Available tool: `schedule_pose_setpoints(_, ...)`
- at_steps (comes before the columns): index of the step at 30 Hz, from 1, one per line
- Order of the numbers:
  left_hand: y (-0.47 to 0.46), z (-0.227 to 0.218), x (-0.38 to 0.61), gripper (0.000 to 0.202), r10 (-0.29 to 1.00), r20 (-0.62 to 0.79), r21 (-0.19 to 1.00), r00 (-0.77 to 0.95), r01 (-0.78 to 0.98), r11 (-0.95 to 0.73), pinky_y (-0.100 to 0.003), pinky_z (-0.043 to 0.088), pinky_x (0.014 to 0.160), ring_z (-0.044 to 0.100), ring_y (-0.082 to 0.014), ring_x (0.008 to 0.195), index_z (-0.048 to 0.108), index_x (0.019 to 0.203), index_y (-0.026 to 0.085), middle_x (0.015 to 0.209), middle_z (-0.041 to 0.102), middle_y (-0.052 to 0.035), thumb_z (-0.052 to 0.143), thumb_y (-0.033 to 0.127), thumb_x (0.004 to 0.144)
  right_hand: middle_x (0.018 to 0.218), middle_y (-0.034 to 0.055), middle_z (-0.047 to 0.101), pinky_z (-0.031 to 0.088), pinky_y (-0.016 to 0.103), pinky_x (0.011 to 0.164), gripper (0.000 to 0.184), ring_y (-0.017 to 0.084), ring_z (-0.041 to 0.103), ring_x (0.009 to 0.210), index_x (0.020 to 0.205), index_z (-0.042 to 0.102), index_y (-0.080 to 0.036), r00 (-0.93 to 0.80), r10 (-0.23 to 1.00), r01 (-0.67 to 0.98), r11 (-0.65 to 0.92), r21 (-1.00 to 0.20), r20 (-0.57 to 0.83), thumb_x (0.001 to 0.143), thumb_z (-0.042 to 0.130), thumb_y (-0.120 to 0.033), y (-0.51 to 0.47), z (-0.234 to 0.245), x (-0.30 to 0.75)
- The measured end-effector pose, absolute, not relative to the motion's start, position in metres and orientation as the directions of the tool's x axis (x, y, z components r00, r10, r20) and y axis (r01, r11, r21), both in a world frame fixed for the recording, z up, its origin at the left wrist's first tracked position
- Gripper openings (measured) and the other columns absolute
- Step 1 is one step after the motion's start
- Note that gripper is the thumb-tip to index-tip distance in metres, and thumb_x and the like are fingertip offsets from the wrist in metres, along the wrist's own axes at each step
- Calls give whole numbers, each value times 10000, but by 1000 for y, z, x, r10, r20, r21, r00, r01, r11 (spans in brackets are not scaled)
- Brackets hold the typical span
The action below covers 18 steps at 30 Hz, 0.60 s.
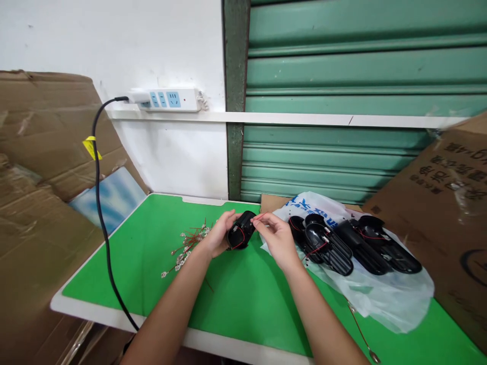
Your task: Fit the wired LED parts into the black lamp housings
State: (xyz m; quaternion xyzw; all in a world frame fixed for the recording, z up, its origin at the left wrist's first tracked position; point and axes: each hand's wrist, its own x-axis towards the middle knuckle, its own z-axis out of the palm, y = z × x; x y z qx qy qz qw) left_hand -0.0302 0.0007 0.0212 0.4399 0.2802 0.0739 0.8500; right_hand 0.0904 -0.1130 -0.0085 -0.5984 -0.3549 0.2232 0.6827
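Observation:
My left hand [218, 235] is wrapped round a black plastic housing [241, 230] with red wires in it, held just above the green table top [236, 294]. My right hand [277, 235] is beside it on the right, fingers pinched on a thin red wire [258, 217] that comes off the housing's top. Left of my left hand lies a small heap of thin wires with metal ends [188, 246].
Several more black housings [342, 243] with red wires lie on a white plastic bag [380, 294] at the right. Cardboard boxes stand at the left [34, 203] and right [449, 203]. A black cable [99, 203] hangs from a wall power strip [167, 99] past the table's left edge.

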Motion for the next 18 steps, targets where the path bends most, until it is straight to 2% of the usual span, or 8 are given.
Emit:
schedule_pose_setpoints(6,2,15,-29,604,367,-388,801,845,112,588,-261,427,608,587,-176,689,555,1390,102,946,705,-83,273,482,1013,841,63,686,445,275,659,268,171,598,744,820,691,-169,611,746,270,118,-956,265,792,683,-436,-114,-8,89)
schedule_pose_setpoints(12,5,9,-30,611,368,-324,824,872,68,563,-251,431,654,594,-181,750,614,1297,124,947,707,-77,452,585,930,780,47,690,426,282,618,199,167,583,677,828,711,-184,567,750,453,62,-889,341,828,626,-364,-117,-8,88)
schedule_pose_setpoints(18,6,11,-32,596,370,-343,826,864,89,557,-258,442,662,588,-180,761,609,1296,126,979,704,-82,385,571,969,829,47,717,439,293,646,164,172,602,697,858,707,-194,519,760,564,39,-825,391,856,610,-326,-118,-11,89)
